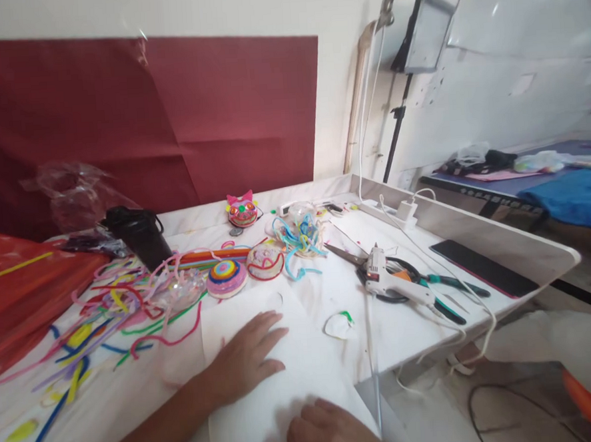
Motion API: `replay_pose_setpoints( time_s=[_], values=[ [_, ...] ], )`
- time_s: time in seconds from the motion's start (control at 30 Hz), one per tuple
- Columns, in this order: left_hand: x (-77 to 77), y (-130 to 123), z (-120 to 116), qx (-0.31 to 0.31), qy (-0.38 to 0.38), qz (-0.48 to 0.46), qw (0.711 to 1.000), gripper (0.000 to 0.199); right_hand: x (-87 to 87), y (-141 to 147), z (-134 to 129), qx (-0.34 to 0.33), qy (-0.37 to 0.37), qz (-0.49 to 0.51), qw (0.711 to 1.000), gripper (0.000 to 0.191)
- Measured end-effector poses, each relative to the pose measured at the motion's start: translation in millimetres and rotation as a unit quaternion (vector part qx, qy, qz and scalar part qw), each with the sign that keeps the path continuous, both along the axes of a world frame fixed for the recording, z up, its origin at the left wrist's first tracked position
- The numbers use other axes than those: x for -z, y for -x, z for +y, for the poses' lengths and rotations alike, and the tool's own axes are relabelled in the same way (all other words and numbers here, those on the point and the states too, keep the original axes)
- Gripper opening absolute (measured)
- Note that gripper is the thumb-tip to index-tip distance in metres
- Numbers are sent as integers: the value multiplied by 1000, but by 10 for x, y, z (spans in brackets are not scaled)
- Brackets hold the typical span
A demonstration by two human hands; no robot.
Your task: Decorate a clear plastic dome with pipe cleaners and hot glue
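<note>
A white sheet of paper (314, 360) lies at the table's front, with a faint curved mark near its top. My left hand (246, 357) rests flat on the sheet, fingers stretched out and slightly apart. Lower down, at the bottom edge of the view, my right hand (328, 432) is over the paper with its fingers curled in; whatever they hold, if anything, is hidden. Just beyond the sheet sit a dome covered in coloured rings (226, 277) and a pale dome with a red curved strip (265, 261). A small white cutout with a green edge (338, 325) lies to the right.
Colourful pipe cleaners (125, 301) are strewn on the left, near a black cup (139, 234). A pink cat-like mask (242, 209) stands at the back. On the right are a glue gun (379, 276), scissors (347, 253), pliers (448, 310) and a dark phone (483, 267).
</note>
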State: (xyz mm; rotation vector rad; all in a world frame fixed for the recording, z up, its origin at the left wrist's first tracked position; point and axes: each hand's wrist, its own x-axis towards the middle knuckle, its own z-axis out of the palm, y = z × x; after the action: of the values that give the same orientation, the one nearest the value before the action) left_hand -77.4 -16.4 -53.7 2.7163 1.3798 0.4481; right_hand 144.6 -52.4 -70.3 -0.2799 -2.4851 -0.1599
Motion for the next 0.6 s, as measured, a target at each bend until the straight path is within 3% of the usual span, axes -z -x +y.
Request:
replay_pose_setpoints(
  time_s=[0.07, 0.1, 0.17, 0.23, 0.3, 0.43, 0.6],
  values=[
    [-11, -7, 6, 4, 7, -3, 1000, 47, -221, -108, 51, -39, 103, -57, 992, 22],
    [-13, -9, 9, 8, 10, -2, 1000, 46, -323, -157, 85, -19, 159, -74, 984, 34],
    [-4, -5, 11, 16, 14, -2, 1000, 45, -451, -220, 158, 65, 214, -64, 973, 35],
    [12, 5, 10, 21, 18, -8, 1000, 44, -452, -230, 222, 143, 197, -54, 968, 32],
    [21, 11, 9, 19, 22, -11, 1000, 43, -367, -206, 268, 177, 171, -63, 967, 30],
    [-18, -13, 2, 33, 27, -2, 999, 40, -227, -167, 296, 173, 156, -77, 969, 21],
    [-80, -69, -29, 44, 24, 3, 999, 37, -376, -282, 233, 145, 203, -100, 963, 28]
  ],
)
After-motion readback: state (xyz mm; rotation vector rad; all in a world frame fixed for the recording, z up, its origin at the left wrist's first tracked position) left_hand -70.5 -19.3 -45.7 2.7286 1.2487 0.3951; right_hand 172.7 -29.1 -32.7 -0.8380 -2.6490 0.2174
